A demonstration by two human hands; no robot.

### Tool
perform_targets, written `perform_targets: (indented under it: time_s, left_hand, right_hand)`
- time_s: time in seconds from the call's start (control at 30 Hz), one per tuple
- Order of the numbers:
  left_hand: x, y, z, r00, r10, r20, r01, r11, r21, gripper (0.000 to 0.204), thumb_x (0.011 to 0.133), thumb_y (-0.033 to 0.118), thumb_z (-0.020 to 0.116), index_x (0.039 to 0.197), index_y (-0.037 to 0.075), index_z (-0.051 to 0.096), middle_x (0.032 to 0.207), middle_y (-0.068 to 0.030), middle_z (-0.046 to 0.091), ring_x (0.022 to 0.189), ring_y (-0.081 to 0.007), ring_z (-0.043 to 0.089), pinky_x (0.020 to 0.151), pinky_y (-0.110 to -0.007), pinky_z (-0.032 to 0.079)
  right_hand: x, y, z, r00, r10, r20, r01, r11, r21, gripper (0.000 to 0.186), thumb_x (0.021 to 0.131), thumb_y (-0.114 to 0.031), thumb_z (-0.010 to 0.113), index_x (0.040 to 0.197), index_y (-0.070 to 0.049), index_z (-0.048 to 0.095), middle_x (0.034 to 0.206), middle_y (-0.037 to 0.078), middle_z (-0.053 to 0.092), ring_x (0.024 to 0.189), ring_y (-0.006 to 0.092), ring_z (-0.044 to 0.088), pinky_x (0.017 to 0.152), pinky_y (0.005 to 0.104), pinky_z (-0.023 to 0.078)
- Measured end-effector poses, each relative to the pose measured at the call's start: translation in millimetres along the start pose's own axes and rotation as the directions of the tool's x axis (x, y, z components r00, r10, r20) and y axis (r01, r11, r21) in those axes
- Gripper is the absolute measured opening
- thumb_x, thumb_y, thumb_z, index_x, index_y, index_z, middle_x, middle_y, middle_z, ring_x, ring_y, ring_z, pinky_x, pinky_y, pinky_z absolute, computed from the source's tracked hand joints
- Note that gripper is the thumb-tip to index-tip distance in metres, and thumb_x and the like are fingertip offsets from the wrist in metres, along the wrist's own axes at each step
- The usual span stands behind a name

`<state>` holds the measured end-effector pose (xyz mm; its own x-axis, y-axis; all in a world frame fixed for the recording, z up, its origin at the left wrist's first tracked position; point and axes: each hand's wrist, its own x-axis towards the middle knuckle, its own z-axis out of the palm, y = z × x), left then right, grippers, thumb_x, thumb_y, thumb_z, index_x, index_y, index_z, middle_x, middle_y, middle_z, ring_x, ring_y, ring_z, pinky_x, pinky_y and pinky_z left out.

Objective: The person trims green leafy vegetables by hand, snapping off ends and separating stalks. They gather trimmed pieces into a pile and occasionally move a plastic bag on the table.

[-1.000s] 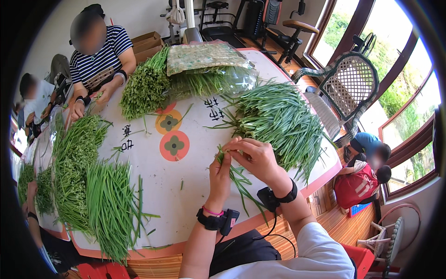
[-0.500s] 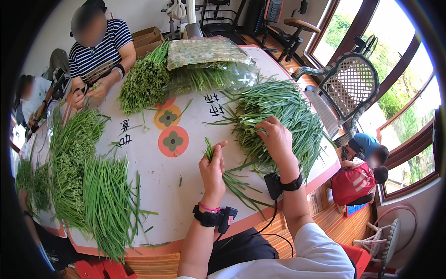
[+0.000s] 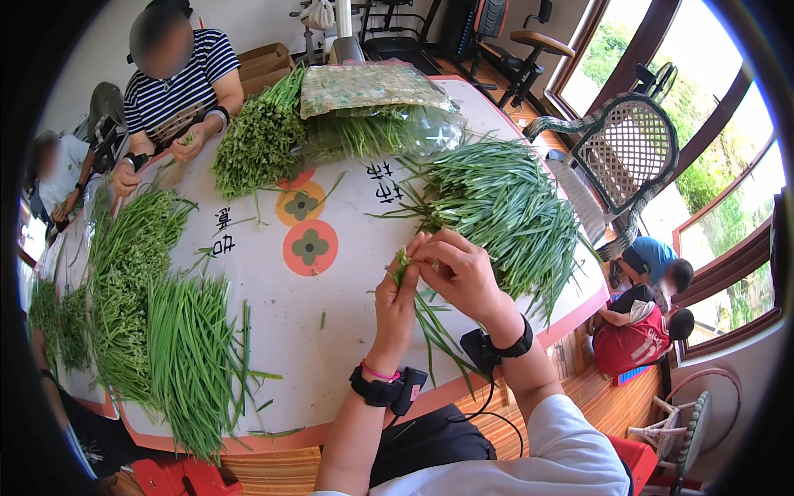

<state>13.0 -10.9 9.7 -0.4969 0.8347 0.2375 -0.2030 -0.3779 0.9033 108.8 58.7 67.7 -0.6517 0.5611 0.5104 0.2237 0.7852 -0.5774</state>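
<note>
My left hand (image 3: 394, 310) is closed around a small bunch of green chives (image 3: 436, 326), the budded tips poking up past the thumb and the long ends trailing toward the table's near edge. Against those tips, my right hand (image 3: 460, 271) is pinched, its fingertips touching the bunch; whether it grips a separate stalk is hidden. Just beyond my right hand lies a large heap of chives (image 3: 504, 215), spread toward the right edge. On the left are a pile of long chive stalks (image 3: 190, 355) and, behind it, a pile of budded stalks (image 3: 136, 273).
The white table (image 3: 281, 355) has a pink border and scattered green scraps. At its far side, a budded heap (image 3: 258, 145) sits beside a clear plastic bag of greens (image 3: 380, 132). A person in a striped shirt (image 3: 186, 74) works across the table. A lattice-backed chair (image 3: 624, 149) stands right.
My right hand has come left from the large heap to meet the bunch in my left hand. My left hand has shifted slightly right. The person opposite has moved their hands apart.
</note>
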Motion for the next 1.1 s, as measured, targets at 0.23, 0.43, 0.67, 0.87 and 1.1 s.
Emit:
perform_targets:
  time_s: [0.23,0.43,0.67,0.87,1.1]
  left_hand:
    - [-1.3,-0.3,-9.6,0.961,-0.267,-0.072,0.247,0.945,-0.213,0.034,0.100,0.031,0.047,0.099,-0.001,0.060,0.066,0.0074,0.035,0.055,-0.0035,0.030,0.049,-0.021,0.024]
    - [1.2,2.6,-9.6,0.929,-0.288,-0.233,0.235,0.944,-0.230,0.028,0.092,0.029,0.063,0.094,0.002,0.068,0.057,0.0103,0.032,0.051,-0.0015,0.024,0.048,-0.021,0.017]
    - [2.7,3.5,-13.1,0.910,-0.384,-0.157,0.318,0.890,-0.328,0.031,0.095,0.030,0.057,0.106,0.002,0.066,0.058,0.0101,0.029,0.050,-0.0020,0.023,0.047,-0.021,0.016]
    - [1.7,-0.3,-12.5,0.966,-0.248,-0.068,0.226,0.944,-0.243,0.037,0.098,0.031,0.050,0.114,0.000,0.060,0.066,0.0077,0.038,0.057,-0.0032,0.034,0.051,-0.020,0.026]
    - [-0.5,-8.2,-4.7,0.998,0.060,0.010,-0.060,0.998,0.026,0.035,0.102,0.020,0.039,0.126,-0.002,0.052,0.118,-0.0105,0.059,0.100,-0.0144,0.060,0.089,-0.026,0.047]
  right_hand:
    - [5.2,24.5,-17.5,0.970,0.172,-0.174,-0.209,0.953,-0.221,0.010,0.076,-0.007,0.070,0.086,-0.011,0.070,0.084,0.004,0.061,0.059,0.0209,0.060,0.053,0.0310,0.049]
    - [-5.1,68.6,-19.9,0.971,0.215,-0.103,-0.238,0.846,-0.478,0.011,0.076,-0.010,0.070,0.086,-0.013,0.069,0.092,0.004,0.059,0.072,0.0241,0.063,0.060,0.0351,0.049]
    - [-1.4,63.7,-18.2,0.971,0.186,-0.153,-0.238,0.835,-0.497,0.005,0.078,-0.010,0.068,0.082,-0.014,0.066,0.092,0.002,0.059,0.069,0.0234,0.063,0.058,0.0346,0.049]
    - [3.3,52.0,-17.2,0.977,0.059,-0.205,-0.143,0.894,-0.424,0.005,0.080,-0.011,0.068,0.083,-0.010,0.065,0.090,0.003,0.061,0.064,0.0217,0.062,0.054,0.0322,0.049]
    - [-2.5,8.0,4.1,0.998,-0.064,-0.009,0.064,0.998,-0.006,0.015,0.075,-0.008,0.071,0.089,-0.010,0.067,0.086,0.003,0.062,0.053,0.0150,0.059,0.048,0.0264,0.048]
